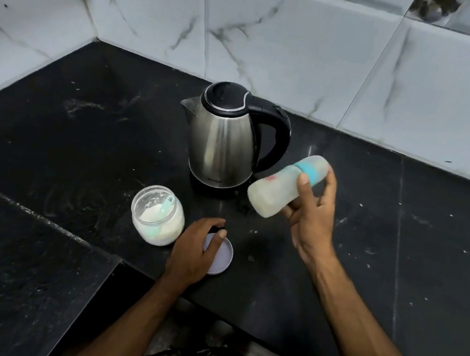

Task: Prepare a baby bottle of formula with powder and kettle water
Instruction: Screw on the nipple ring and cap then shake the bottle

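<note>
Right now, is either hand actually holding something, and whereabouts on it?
The right hand grips the tilted baby bottle around its middle, near the teal collar. The left hand grasps the lilac lid lying on the counter.

From my feed I log a black stone counter (59, 123), scuffed and dusted with pale specks, running into a corner up and to the left of where the grips sit. White marble-look wall tiles (296, 45) with grey veins rise behind it on both sides. Below the near counter edge, a strip of dim floor (196, 329) shows.
</note>
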Tool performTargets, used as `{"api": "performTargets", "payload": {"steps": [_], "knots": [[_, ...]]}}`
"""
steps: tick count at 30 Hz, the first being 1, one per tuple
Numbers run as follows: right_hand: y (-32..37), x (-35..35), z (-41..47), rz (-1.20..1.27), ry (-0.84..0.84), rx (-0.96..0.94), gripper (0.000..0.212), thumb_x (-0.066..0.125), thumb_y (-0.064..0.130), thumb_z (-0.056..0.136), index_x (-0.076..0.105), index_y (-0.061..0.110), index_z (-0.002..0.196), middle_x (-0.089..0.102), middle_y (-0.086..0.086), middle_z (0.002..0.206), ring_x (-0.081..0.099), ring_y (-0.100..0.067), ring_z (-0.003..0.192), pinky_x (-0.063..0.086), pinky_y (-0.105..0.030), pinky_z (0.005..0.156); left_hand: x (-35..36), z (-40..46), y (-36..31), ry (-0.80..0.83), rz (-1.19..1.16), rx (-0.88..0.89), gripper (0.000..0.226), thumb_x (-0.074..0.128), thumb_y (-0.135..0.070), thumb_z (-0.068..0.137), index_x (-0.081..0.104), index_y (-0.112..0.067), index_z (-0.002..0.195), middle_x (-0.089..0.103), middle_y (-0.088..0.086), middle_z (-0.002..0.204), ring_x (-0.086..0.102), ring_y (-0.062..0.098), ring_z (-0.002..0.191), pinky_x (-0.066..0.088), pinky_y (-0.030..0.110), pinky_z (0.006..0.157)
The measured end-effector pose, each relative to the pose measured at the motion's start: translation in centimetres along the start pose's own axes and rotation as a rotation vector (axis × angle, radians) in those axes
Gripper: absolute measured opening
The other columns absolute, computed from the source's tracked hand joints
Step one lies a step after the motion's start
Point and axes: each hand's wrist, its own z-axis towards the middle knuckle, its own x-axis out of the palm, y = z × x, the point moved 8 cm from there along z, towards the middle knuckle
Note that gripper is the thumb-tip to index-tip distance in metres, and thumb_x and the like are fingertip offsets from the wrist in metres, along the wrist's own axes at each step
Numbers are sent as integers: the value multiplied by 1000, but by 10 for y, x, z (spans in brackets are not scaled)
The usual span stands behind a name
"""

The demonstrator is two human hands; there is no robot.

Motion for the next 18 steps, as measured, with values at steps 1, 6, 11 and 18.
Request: {"api": "performTargets", "payload": {"steps": [1, 6, 11, 18], "knots": [[-5, 2, -4, -33, 39, 26, 74, 74, 25, 83, 33, 28, 145, 69, -7, 111, 71, -25, 95, 60, -40, 68, 0, 0, 0, 3, 1, 2, 42, 46, -46, 96, 67, -16, 115, 66, -9, 113, 58, 4, 104, 36, 6, 93], [-18, 24, -26, -327, 332, 76, 72, 68, 17, 81, 34, 31, 142, 74, -9, 103, 73, -25, 93, 61, -38, 71, -1, 0, 0, 10, -4, 32, 41, 48, -42, 94, 65, -14, 117, 66, -3, 115, 58, 6, 103, 39, 13, 93], [2, 1, 0, -7, 34, -8, 72, 66, 21, 83, 32, 23, 147, 75, 5, 95, 72, -19, 88, 60, -38, 66, -1, 0, -1, -8, 4, 8, 40, 47, -45, 96, 67, -17, 116, 66, -9, 113, 59, 4, 105, 41, 13, 93], [-14, 25, -26, -354, 352, 58, 68, 70, 16, 80, 38, 34, 138, 72, -13, 107, 72, -23, 92, 60, -35, 68, 1, 0, 2, 9, -4, 39, 37, 51, -40, 94, 66, -13, 116, 67, -3, 114, 60, 11, 104, 41, 16, 93]]}}
